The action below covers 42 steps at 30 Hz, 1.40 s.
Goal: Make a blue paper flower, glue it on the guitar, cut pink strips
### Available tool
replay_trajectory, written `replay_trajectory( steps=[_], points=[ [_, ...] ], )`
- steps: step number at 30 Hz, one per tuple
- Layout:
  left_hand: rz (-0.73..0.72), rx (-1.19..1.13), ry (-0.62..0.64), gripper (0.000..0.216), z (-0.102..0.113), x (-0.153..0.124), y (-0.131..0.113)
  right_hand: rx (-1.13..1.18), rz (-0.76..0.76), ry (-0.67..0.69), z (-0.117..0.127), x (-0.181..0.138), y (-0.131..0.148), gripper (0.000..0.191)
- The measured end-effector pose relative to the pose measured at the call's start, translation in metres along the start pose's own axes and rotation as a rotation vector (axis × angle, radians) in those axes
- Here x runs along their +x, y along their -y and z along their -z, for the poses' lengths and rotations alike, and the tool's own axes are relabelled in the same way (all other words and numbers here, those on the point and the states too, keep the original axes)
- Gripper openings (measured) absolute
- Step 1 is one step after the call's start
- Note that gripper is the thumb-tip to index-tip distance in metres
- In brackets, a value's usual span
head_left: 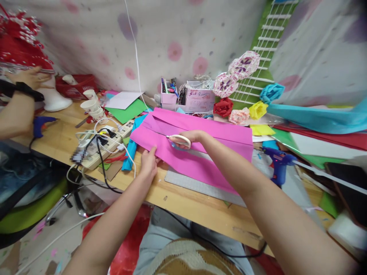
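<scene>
A large pink paper sheet (pixel 200 152) lies folded on the wooden table (pixel 183 202), over a grey cutting mat (pixel 197 186). My right hand (pixel 191 136) grips scissors (pixel 180 141) with a cream handle, their blades pointing left along a fold in the pink paper. My left hand (pixel 149 162) pinches the near left edge of the same sheet, fingers closed on it.
A blue glue gun (pixel 277 162) stands right of the paper. Power strips (pixel 99 147) with tangled cables, paper cups (pixel 92 105) and coloured sheets lie left. Paper flowers (pixel 243 67) and a pen box (pixel 168 93) line the back. Another person's arm (pixel 17 103) reaches in at far left.
</scene>
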<state>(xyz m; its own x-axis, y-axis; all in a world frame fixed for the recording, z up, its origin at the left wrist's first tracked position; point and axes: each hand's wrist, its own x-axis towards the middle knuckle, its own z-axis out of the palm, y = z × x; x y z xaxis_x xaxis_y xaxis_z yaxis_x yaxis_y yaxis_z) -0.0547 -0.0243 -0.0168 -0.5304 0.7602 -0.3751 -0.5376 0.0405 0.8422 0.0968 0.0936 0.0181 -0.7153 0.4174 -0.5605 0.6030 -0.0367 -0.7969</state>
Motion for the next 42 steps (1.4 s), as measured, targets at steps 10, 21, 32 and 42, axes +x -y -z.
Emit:
replay_trajectory(
  steps=[10,21,32,42],
  points=[
    [0.025,0.001,-0.105,0.005,-0.001,0.016,-0.015,-0.012,0.011,0.149,0.002,0.006,0.0,0.061],
    [-0.06,0.027,-0.1,0.003,0.004,0.012,-0.012,-0.047,0.0,0.14,0.002,0.021,0.016,0.053],
    [-0.075,0.044,-0.09,0.005,0.008,0.016,-0.005,-0.015,0.032,0.094,-0.001,0.022,0.021,0.031],
    [-0.093,0.027,-0.077,0.005,0.008,0.013,-0.007,0.041,0.011,0.087,-0.002,0.017,0.021,0.028]
  ],
)
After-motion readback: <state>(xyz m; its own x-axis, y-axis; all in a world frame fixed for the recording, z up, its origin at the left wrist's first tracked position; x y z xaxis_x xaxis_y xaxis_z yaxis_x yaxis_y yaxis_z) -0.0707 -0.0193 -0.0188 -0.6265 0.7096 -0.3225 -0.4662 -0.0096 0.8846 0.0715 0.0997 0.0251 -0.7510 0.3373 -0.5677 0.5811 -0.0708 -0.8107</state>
